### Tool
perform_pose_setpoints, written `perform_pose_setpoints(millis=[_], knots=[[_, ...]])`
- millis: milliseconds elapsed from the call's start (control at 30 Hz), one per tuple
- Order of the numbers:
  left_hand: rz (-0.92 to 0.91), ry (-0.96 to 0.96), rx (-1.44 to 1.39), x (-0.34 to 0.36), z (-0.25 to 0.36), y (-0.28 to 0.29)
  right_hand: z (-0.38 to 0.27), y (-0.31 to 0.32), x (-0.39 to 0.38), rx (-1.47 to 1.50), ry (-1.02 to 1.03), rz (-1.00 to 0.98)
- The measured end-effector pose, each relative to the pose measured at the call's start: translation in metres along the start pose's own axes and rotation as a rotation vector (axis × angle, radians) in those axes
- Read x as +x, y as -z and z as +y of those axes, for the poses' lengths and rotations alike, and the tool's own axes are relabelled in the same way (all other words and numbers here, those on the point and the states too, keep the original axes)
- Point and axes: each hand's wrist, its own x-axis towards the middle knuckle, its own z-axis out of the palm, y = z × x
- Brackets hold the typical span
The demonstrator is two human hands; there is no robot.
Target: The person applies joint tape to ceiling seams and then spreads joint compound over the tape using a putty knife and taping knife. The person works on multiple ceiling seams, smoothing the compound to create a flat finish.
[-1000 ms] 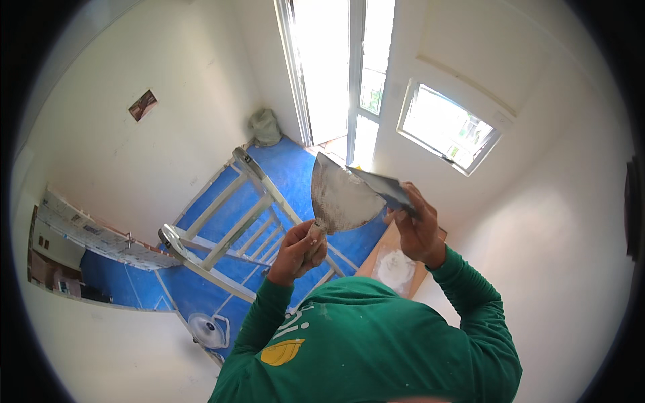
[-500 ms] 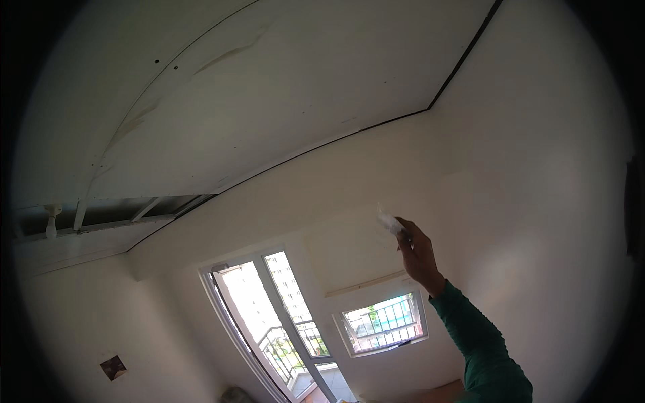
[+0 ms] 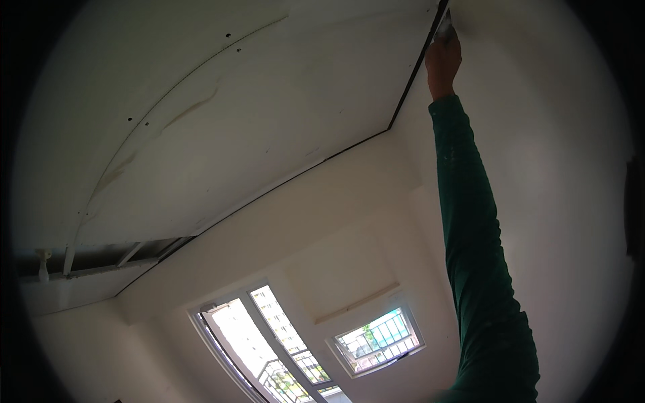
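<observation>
My right hand point(image 3: 443, 66), at the end of a raised arm in a green sleeve point(image 3: 474, 221), is closed around a small whitish tool point(image 3: 445, 27). It looks like a putty knife with white stuff on it, but the fingers and dim light hide its exact shape. The tool is up at the dark gap point(image 3: 411, 82) between the white ceiling point(image 3: 302, 80) and the right-hand wall point(image 3: 551, 174). Whether its edge touches the gap cannot be made out. My left hand is out of the picture.
An opening in the ceiling point(image 3: 101, 258) at the far left shows framing, with a bulb point(image 3: 44, 265) hanging beside it. On the far wall are a tall glazed door point(image 3: 248, 342) and a small barred window point(image 3: 377, 340). Screw holes and smudges mark the ceiling.
My right arm has stretched upward, carrying the whitish tool from in front of the far wall to the ceiling gap. The view has tilted further up.
</observation>
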Motion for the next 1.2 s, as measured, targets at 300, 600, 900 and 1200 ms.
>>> perform_pose_setpoints(millis=[300, 600, 900, 1200], knots=[[-0.037, 0.129, 0.013, -0.002, 0.003, 0.008, -0.043, -0.054, -0.052, 0.104, -0.014, -0.102], [-0.037, 0.139, 0.001, -0.008, 0.005, 0.014, -0.199, -0.098, -0.232, 0.268, 0.03, -0.294], [-0.032, 0.117, -0.053, 0.009, 0.006, 0.004, -0.096, -0.021, -0.053, 0.086, 0.181, 0.056], [-0.042, 0.111, -0.082, 0.016, 0.008, 0.004, -0.042, -0.013, 0.07, -0.044, 0.065, 0.037]])
